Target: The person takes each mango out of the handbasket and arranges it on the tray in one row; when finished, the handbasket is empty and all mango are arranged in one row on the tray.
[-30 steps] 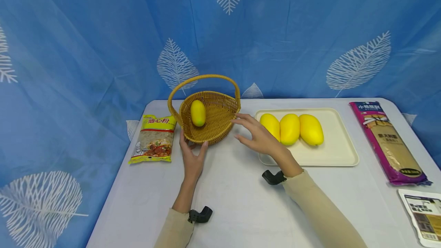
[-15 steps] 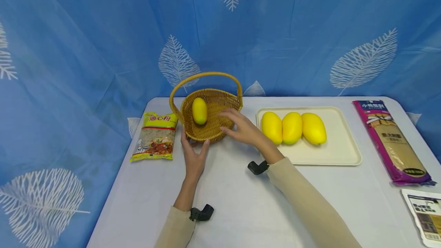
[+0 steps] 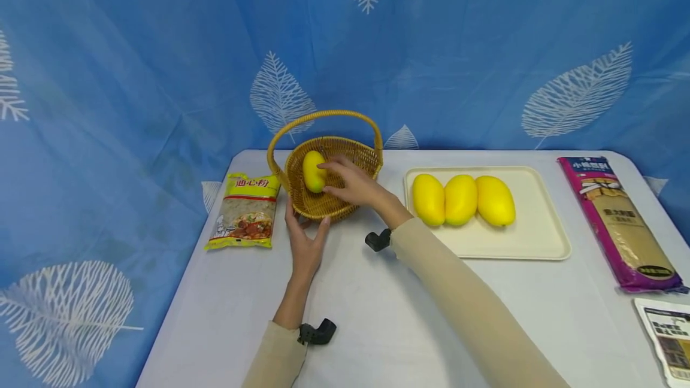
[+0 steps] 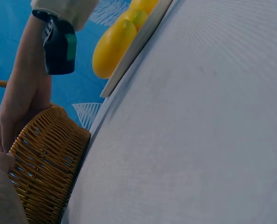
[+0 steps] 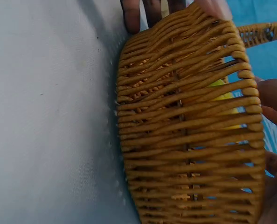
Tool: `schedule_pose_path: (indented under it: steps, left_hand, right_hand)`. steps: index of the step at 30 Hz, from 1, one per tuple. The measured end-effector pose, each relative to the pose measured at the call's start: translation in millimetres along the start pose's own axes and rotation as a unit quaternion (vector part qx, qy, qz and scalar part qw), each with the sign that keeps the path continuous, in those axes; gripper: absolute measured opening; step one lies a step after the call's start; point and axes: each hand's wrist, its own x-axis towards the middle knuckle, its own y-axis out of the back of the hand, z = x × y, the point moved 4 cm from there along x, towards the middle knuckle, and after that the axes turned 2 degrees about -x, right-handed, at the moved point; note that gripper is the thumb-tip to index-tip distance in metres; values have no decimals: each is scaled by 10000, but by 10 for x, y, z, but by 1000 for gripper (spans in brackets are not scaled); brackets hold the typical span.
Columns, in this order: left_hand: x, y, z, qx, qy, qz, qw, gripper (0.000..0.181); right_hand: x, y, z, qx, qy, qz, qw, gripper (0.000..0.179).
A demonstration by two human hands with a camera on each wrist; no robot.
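Observation:
A woven wicker basket (image 3: 339, 211) with an arched handle stands at the back left of the table. One yellow mango (image 3: 311, 167) lies inside it, toward the left. My left hand (image 3: 305, 249) grips the near left of the basket, thumb at the rim; in the right wrist view its fingers (image 5: 132, 17) show low against the wicker wall (image 5: 185, 121). Over the near right rim, my right hand (image 3: 353, 183) reaches into the basket. Its fingertips are right at the mango's right side, with thumb and fingers spread apart.
Three more mangoes (image 3: 460, 199) lie in a row on a cream tray (image 3: 530, 238) at the right. A yellow pasta bag (image 3: 245, 211) is left of the basket. Along the right edge lie a purple noodle packet (image 3: 620, 220) and a white packet (image 3: 668, 331). A blue leaf-patterned curtain (image 3: 442, 64) hangs behind.
My right hand has moved left from beside the basket's right rim into the basket, up to the mango. My left hand keeps its grip, and the basket stays in place.

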Motion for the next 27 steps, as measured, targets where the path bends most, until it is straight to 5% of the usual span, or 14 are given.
schedule_pose_path:
  steps: [8,14,18,27]
  left_hand:
    - [-5,5,-12,121,72,0,9999,89]
    - [-10,17,136,54,156,-93,9998,89]
    - [-4,6,-16,34,132,-67,9999,91]
    - [-6,7,-35,167,174,-56,9997,90]
  right_hand:
    - [184,-72,-2,-5,-364,-365,9987,57]
    - [281,-137,5,-142,-457,-565,9973,62]
    - [323,-193,10,-316,-385,-755,9959,65]
    - [341,-238,12,-474,-265,-724,9959,60]
